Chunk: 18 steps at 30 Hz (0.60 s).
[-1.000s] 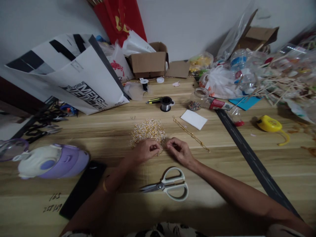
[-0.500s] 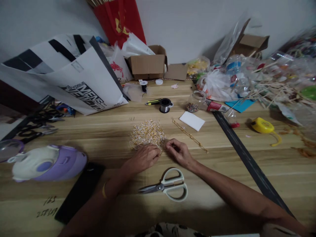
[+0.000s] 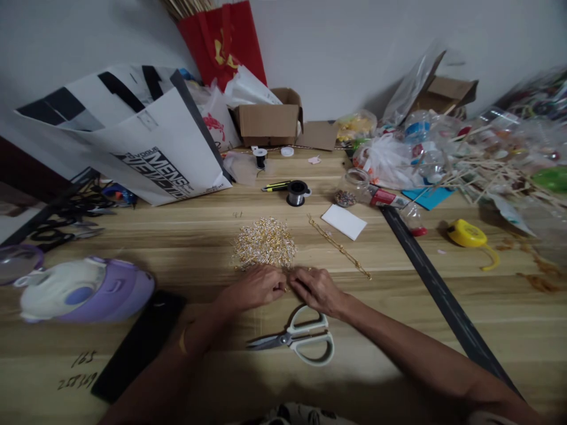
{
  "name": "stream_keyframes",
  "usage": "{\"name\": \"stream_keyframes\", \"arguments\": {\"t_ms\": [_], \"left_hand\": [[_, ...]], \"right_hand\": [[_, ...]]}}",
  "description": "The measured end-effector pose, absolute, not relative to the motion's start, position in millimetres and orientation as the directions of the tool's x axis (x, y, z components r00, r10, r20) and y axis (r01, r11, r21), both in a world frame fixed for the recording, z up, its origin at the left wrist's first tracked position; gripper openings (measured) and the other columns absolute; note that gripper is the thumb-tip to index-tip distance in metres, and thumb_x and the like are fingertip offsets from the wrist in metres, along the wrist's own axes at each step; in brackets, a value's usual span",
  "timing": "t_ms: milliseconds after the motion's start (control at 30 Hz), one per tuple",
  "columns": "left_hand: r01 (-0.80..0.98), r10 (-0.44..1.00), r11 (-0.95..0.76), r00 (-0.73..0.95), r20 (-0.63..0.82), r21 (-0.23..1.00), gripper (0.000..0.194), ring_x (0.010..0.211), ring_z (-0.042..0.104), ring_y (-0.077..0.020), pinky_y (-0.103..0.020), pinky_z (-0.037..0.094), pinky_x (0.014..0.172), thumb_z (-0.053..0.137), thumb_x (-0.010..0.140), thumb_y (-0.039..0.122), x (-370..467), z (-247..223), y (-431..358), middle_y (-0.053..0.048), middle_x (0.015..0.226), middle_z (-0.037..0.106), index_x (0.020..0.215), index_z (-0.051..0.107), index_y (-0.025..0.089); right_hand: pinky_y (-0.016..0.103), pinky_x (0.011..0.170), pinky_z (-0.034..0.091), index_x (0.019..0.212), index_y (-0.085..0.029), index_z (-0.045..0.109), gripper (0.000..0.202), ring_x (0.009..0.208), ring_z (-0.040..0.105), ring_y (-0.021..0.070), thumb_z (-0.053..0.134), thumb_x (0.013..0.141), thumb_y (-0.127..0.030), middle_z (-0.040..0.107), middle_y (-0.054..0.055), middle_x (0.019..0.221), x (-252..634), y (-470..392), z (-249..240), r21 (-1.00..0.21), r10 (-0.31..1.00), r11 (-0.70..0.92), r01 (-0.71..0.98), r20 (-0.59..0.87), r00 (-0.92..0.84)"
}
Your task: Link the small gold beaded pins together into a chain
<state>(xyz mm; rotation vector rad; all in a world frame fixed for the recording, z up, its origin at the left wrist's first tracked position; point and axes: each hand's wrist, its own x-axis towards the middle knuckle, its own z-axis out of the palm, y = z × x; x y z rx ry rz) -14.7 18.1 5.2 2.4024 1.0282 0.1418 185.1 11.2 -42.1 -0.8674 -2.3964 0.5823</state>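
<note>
A heap of gold and clear beaded pieces (image 3: 266, 241) lies mid-table, just beyond my hands. My left hand (image 3: 259, 286) is at its near edge with the fingers curled and pinched; a tiny gold bit shows by the fingertips. My right hand (image 3: 319, 289) is close beside it, fingers bent and pressed together, and what it holds is too small to make out. Below the hands lie scissors with white handles (image 3: 310, 339), blades pointing left. A gold beaded chain (image 3: 339, 247) stretches across the wood to the right of the heap.
Behind the heap are a wire spool (image 3: 296, 193), a jar of beads (image 3: 349, 192) and a white card (image 3: 344, 221). At left stand a purple and white bottle (image 3: 88, 290), a black case (image 3: 139, 345) and a large paper bag (image 3: 163, 147). A yellow tape measure (image 3: 467, 233) lies right.
My right hand has moved slightly nearer me and to the left, closing the gap to my left hand, and its fingers have turned downward. The left hand has drawn back a little from the heap.
</note>
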Motion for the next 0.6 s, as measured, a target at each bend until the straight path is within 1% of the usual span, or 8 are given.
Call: {"name": "stream_keyframes", "arguments": {"t_ms": [100, 133, 233, 333, 467, 600], "left_hand": [[0.622, 0.676, -0.577, 0.727, -0.119, 0.529, 0.011, 0.068, 0.056, -0.0159, -0.024, 0.033, 0.061, 0.055, 0.073, 0.014, -21, 5, 21, -0.001, 0.072, 0.064, 0.071, 0.064, 0.020], [0.614, 0.667, -0.574, 0.734, -0.125, 0.542, 0.012, 0.065, 0.054, -0.0152, -0.023, 0.031, 0.059, 0.055, 0.071, 0.013, -23, 5, 23, 0.000, 0.068, 0.063, 0.068, 0.063, 0.020], [0.668, 0.731, -0.515, 0.669, -0.132, 0.537, 0.012, 0.058, 0.051, -0.0139, -0.023, 0.027, 0.054, 0.055, 0.069, 0.013, -29, 2, 29, 0.001, 0.060, 0.061, 0.064, 0.063, 0.020], [0.701, 0.771, -0.494, 0.627, -0.114, 0.514, 0.011, 0.056, 0.049, -0.0134, -0.023, 0.027, 0.053, 0.055, 0.069, 0.014, -30, -1, 34, 0.001, 0.059, 0.060, 0.067, 0.064, 0.020], [0.737, 0.783, -0.499, 0.609, -0.128, 0.456, 0.011, 0.062, 0.051, -0.0139, -0.023, 0.031, 0.057, 0.053, 0.072, 0.014, -26, 3, 35, 0.001, 0.063, 0.060, 0.068, 0.062, 0.019], [0.765, 0.782, -0.503, 0.601, -0.165, 0.402, 0.010, 0.074, 0.054, -0.0159, -0.024, 0.037, 0.067, 0.052, 0.077, 0.017, -24, 5, 34, -0.002, 0.076, 0.061, 0.075, 0.062, 0.018]], "right_hand": [[0.025, 0.059, 0.038, 0.089, -0.020, 0.055, 0.012, 0.063, 0.055, 0.0158, 0.043, 0.091, -0.019, 0.060, 0.004, 0.070, 186, 11, -41, -0.583, 0.700, 0.672, 0.457, 0.298, -0.648], [0.024, 0.059, 0.038, 0.088, -0.020, 0.055, 0.011, 0.061, 0.055, 0.0155, 0.044, 0.090, -0.019, 0.060, 0.003, 0.069, 186, 11, -40, -0.602, 0.713, 0.654, 0.457, 0.291, -0.637], [0.024, 0.058, 0.038, 0.086, -0.019, 0.054, 0.010, 0.059, 0.054, 0.0148, 0.044, 0.089, -0.018, 0.059, 0.003, 0.068, 186, 12, -37, -0.655, 0.751, 0.605, 0.453, 0.280, -0.598], [0.023, 0.057, 0.038, 0.085, -0.019, 0.054, 0.011, 0.058, 0.053, 0.0137, 0.043, 0.090, -0.019, 0.058, 0.002, 0.066, 186, 13, -36, -0.680, 0.769, 0.583, 0.444, 0.286, -0.571], [0.022, 0.057, 0.039, 0.083, -0.018, 0.053, 0.012, 0.057, 0.050, 0.0125, 0.043, 0.090, -0.020, 0.057, 0.001, 0.066, 186, 14, -36, -0.709, 0.775, 0.576, 0.406, 0.316, -0.547], [0.024, 0.061, 0.041, 0.083, -0.017, 0.054, 0.015, 0.065, 0.051, 0.0142, 0.042, 0.092, -0.020, 0.057, 0.004, 0.073, 185, 16, -35, -0.714, 0.755, 0.605, 0.351, 0.375, -0.537]]}}
